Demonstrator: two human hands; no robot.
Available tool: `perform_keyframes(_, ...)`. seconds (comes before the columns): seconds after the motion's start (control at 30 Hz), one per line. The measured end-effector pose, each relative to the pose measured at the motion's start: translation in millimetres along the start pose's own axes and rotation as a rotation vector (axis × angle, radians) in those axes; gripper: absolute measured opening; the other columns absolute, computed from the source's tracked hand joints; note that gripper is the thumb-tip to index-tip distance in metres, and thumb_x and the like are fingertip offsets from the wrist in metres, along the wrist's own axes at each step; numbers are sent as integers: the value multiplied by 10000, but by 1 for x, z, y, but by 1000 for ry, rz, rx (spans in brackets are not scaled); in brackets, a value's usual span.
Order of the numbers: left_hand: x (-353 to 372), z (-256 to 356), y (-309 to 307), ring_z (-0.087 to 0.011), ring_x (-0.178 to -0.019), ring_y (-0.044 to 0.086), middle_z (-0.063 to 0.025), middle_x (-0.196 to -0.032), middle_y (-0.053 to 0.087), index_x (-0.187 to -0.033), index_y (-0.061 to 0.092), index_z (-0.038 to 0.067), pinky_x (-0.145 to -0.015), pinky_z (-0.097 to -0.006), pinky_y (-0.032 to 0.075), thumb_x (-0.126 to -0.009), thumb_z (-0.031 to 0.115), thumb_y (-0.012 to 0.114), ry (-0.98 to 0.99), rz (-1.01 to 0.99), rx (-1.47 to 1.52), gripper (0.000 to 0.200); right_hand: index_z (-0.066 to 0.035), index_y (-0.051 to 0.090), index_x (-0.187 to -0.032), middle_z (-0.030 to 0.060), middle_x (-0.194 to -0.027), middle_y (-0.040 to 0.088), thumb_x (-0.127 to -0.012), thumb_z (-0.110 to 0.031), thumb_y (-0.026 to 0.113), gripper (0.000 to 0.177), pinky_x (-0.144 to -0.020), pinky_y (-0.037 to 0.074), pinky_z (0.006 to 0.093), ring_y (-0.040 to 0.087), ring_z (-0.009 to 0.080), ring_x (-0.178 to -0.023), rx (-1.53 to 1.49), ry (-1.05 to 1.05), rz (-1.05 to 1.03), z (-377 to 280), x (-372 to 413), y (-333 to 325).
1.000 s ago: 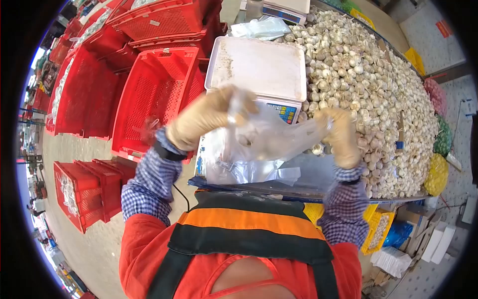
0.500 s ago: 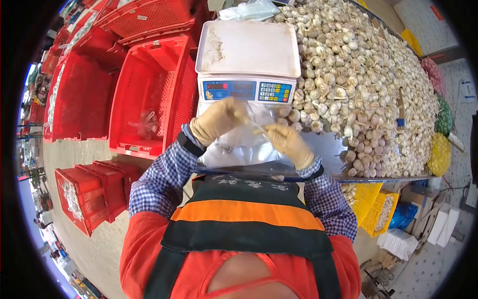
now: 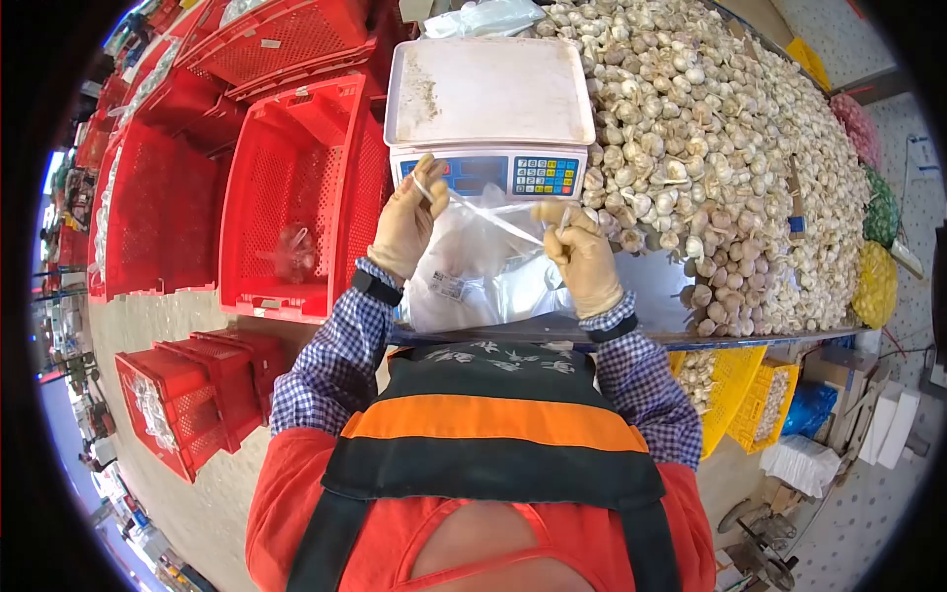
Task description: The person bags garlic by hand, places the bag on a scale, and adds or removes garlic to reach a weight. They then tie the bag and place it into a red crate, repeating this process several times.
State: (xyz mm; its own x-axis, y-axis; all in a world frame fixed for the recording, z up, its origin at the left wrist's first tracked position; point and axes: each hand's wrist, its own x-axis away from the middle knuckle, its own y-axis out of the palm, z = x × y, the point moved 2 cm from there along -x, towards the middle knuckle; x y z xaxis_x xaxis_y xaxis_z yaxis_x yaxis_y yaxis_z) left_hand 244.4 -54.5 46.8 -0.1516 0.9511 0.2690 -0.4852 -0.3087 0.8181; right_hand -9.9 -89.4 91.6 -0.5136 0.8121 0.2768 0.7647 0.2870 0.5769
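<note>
A narrow white strip (image 3: 511, 226) runs taut between my gloved hands, crossing at the mouth of a clear plastic bag (image 3: 464, 247). My left hand (image 3: 406, 215) pinches one end, fingers raised in front of the scale's display. On the other side, my right hand (image 3: 580, 255) has its fingers curled on the opposite end, a little lower, beside the garlic. The bag, with a printed label (image 3: 447, 285), lies on the metal table below the scale (image 3: 490, 94). Its contents are hard to see through the plastic.
Heaped garlic bulbs (image 3: 691, 118) cover the table to the right. At left stands a red crate (image 3: 237, 227) with a small bag (image 3: 294, 253) inside; more red crates (image 3: 197, 400) are on the floor. Yellow crates (image 3: 735, 405) sit beneath the table's right side.
My hands have moved apart, the left one outward and up, the right one slightly outward. The white strip is now stretched between them over the bag.
</note>
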Motion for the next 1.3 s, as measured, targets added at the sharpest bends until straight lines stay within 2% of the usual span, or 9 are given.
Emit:
perform_keyframes(0.27,-43,-32,7,-225,-1156,541,-145,-1216,572,-1248,506,-55,-1009,-314,421,-937,111,547,146,95,-350,354,-31,625,-735,54,-658,629,-796,-49,468,169,-626,472,300,598,143,-676,1535,43,-376,62,-22,-59)
perform_keyframes(0.57,-21,-27,20,-225,-1160,528,-123,-1278,515,-1242,503,29,-996,-340,436,-949,311,529,99,-28,138,408,-90,690,-1060,138,-1249,569,-835,10,477,325,-809,472,285,590,216,-985,157,89,-91,-6,0,0)
perform_keyframes(0.63,-6,-32,44,-190,-1131,529,-112,-1325,485,-1255,501,55,-942,-300,445,-866,292,660,-10,-741,-572,482,-97,653,-1142,151,-1318,506,-841,15,513,350,-854,459,280,554,220,-1071,457,-122,-214,-18,-17,33)
perform_keyframes(0.83,7,-24,80,-149,-889,597,-44,-896,668,-990,679,31,-837,-305,464,-765,132,747,119,-698,-1489,256,-18,647,-1132,106,-1117,615,-870,-51,602,268,-794,478,234,596,146,-995,927,-496,-286,-10,-42,36)
perform_keyframes(0.93,1,-5,78,-137,-733,543,-16,-729,570,-982,626,-3,-720,-232,440,-946,230,466,-317,41,-41,285,-67,677,-997,-47,-676,540,-952,-191,536,193,-461,356,161,409,26,-500,-72,75,-365,-2,-57,-21)
perform_keyframes(1.1,-12,20,47,-81,-796,531,-43,-876,601,-1112,549,-41,-760,-213,457,-908,-42,433,185,-188,-1119,235,-49,656,-980,-12,-703,563,-953,-208,523,209,-578,436,248,509,80,-586,796,235,-287,30,5,-17)
perform_keyframes(1.17,-39,42,-12,-50,-751,492,-45,-893,603,-1113,554,-29,-679,-195,433,-929,27,456,-132,-241,120,216,-60,636,-1042,15,-866,633,-943,-172,525,186,-652,470,266,556,109,-686,996,-63,-350,17,13,-26)
perform_keyframes(1.23,18,51,41,-61,-608,454,-39,-781,599,-1028,586,-26,-578,-205,404,-968,171,435,446,-60,-785,255,-56,617,-1072,63,-982,639,-930,-149,533,189,-674,470,269,583,143,-750,1133,-297,-371,-19,2,2)
perform_keyframes(1.3,61,97,78,-63,-520,431,-29,-649,569,-930,600,-1,-477,-196,346,-981,248,434,-56,2,-519,303,-39,619,-1089,29,-952,625,-931,-132,558,193,-671,469,229,543,91,-717,910,-380,-179,-34,8,16)
